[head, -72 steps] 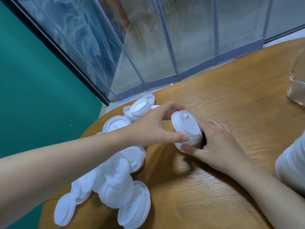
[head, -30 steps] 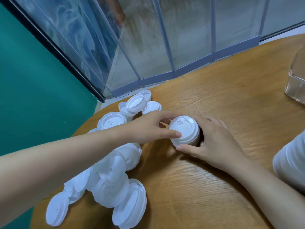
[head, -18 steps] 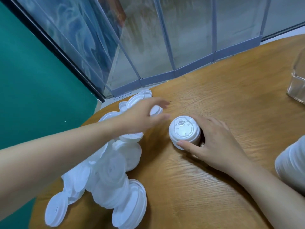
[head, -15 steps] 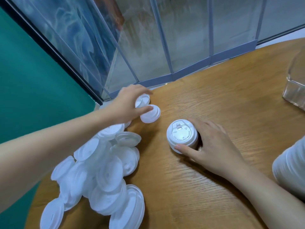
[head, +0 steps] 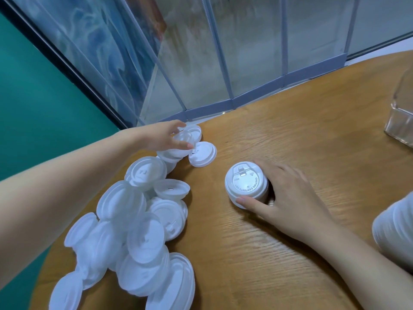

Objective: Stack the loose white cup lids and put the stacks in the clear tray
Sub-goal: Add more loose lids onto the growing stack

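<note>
Left hand: the left hand (head: pixel 164 136) reached to the far end of the lid pile, its grip curled over a lid (head: pixel 183 139) there, thumb on the near rim and fingers over the far rim.
Lid beside it: a single upturned lid (head: pixel 202 157) lay flat on the desk (head: pixel 290 130) just right of that hand, touching the lids under it.
Right hand: the right hand (head: pixel 288 195) rested on the desk with its grip wrapped round the right side of the short stack of lids (head: pixel 245 185), thumb against the near base, fingers behind it.
Stack: it stood upright, top face showing its sip tab and raised lettering, apart from the pile and to its right.
Loose lids: the loose lids (head: pixel 134 224) sprawled in an overlapping heap along the left edge of the desk, from the left hand down to the near edge, some tilted on their rims.
Clear tray: only a corner of the clear tray (head: pixel 401 121) showed at the right edge, well apart from both hands.
White shape: a white ridged object (head: pixel 395 233) sat at the near right edge; what it was could not be told.
</note>
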A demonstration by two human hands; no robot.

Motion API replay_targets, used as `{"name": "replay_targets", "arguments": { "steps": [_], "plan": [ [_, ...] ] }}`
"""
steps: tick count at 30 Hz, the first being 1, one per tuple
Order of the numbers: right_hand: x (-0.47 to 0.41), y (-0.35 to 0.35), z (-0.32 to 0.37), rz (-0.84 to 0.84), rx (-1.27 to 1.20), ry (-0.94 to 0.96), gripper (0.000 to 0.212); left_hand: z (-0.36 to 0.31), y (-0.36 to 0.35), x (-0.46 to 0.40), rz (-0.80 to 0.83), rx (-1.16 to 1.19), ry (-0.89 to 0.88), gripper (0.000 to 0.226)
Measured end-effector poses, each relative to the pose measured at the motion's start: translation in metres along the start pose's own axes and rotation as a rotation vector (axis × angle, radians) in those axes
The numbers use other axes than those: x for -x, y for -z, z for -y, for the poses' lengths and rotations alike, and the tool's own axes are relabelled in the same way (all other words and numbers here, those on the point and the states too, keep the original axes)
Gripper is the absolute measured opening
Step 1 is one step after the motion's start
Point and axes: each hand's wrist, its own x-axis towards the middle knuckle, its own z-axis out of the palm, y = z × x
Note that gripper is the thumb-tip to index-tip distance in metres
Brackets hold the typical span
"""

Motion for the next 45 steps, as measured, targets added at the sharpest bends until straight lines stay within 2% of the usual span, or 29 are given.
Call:
{"name": "replay_targets", "arguments": {
  "steps": [5, 9, 18, 23, 27, 32, 39, 45],
  "plan": [
    [0.000, 0.001, 0.002, -0.007, -0.001, -0.002, 0.087, -0.001, -0.003, 0.007, -0.069, 0.000, -0.039, 0.084],
    [0.000, 0.001, 0.002, -0.005, -0.005, 0.004, 0.083, -0.008, 0.002, 0.025, -0.154, 0.037, -0.139, 0.079],
    [-0.001, 0.000, -0.001, -0.005, -0.020, 0.009, 0.078, -0.029, -0.012, 0.077, -0.076, 0.136, -0.237, 0.069],
    [-0.002, 0.000, 0.000, -0.013, -0.018, 0.009, 0.072, -0.043, -0.019, 0.103, -0.141, 0.298, -0.308, 0.064],
    [-0.001, 0.001, 0.003, -0.031, -0.008, 0.019, 0.070, -0.052, -0.029, 0.117, -0.220, 0.598, -0.312, 0.055],
    [-0.001, 0.001, 0.004, -0.016, -0.024, 0.006, 0.066, -0.065, -0.052, 0.123, -0.311, 0.806, -0.284, 0.070],
    [-0.002, 0.000, 0.005, -0.023, -0.020, -0.002, 0.070, -0.068, -0.075, 0.113, -0.222, 0.746, -0.349, 0.059],
    [-0.002, -0.001, 0.004, -0.018, -0.029, 0.005, 0.079, -0.074, -0.075, 0.111, -0.115, 0.621, -0.356, 0.075]
  ]
}}
